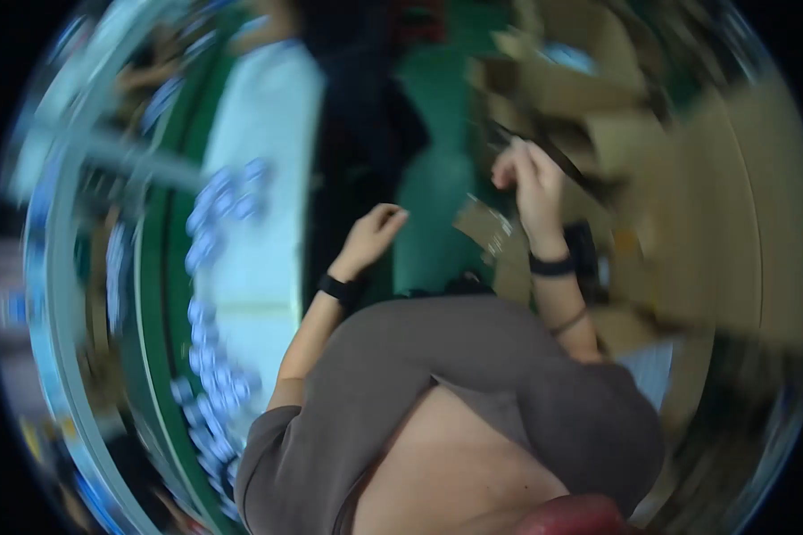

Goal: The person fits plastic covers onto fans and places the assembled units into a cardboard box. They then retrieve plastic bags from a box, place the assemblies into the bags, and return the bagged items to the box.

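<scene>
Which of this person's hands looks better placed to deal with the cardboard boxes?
Probably the right hand: it is raised against the stacked cardboard boxes, seemingly touching a flap edge. The left hand hangs loosely curled over the green floor, apart from them. Motion blur hides the grip.

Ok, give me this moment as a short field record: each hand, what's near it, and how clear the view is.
view: head camera, heavily motion-blurred
left hand: loosely curled, holding nothing visible, black wristband, above the dark green floor
right hand: raised, fingers closed on a thin dark strip; grip detail blurred
near right hand: flattened brown cardboard boxes, small brown cardboard piece
left side: long pale table carrying small blue-and-white items, kind unreadable
foreground: person's grey sleeve
</scene>
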A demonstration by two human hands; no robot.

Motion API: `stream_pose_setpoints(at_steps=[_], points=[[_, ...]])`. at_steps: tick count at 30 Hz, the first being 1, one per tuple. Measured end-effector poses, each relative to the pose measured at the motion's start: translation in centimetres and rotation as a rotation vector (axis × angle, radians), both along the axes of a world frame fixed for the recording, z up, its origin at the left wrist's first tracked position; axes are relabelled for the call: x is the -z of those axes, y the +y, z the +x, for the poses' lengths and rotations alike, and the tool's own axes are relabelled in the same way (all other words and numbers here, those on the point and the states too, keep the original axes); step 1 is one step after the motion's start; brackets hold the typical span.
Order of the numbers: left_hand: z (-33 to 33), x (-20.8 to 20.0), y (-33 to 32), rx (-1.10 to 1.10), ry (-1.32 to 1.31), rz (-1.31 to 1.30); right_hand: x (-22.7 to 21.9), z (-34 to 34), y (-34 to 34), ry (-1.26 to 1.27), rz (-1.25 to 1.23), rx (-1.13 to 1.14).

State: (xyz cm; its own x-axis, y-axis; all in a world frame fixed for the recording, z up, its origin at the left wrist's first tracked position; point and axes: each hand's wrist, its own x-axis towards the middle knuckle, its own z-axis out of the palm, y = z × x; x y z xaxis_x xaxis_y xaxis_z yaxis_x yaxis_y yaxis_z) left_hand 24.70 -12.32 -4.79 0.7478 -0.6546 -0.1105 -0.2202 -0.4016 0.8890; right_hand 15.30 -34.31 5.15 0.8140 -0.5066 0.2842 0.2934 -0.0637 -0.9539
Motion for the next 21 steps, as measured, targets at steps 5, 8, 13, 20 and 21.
stream_pose_setpoints(at_steps=[5, 8, 13, 20, 21], points=[[-0.3, 10.1, -6.2, 0.560, -0.542, 0.507, 5.7, -10.3, -10.7, 0.152, -0.077, 0.573], [-1.9, 12.3, -12.2, 0.707, -0.271, 0.567, 6.2, -18.6, -15.7, 0.304, -0.007, 0.810], [-2.9, 15.7, -17.0, 0.944, -0.138, 0.651, 6.3, -25.9, -16.3, 0.535, 0.089, 1.039], [-0.4, 20.0, -23.4, 1.263, -0.230, 0.661, 17.8, -40.2, -8.7, 1.217, -0.225, 1.498], [-0.4, 19.9, -24.9, 1.292, -0.276, 0.694, 18.7, -43.6, -6.4, 1.363, -0.153, 1.626]])
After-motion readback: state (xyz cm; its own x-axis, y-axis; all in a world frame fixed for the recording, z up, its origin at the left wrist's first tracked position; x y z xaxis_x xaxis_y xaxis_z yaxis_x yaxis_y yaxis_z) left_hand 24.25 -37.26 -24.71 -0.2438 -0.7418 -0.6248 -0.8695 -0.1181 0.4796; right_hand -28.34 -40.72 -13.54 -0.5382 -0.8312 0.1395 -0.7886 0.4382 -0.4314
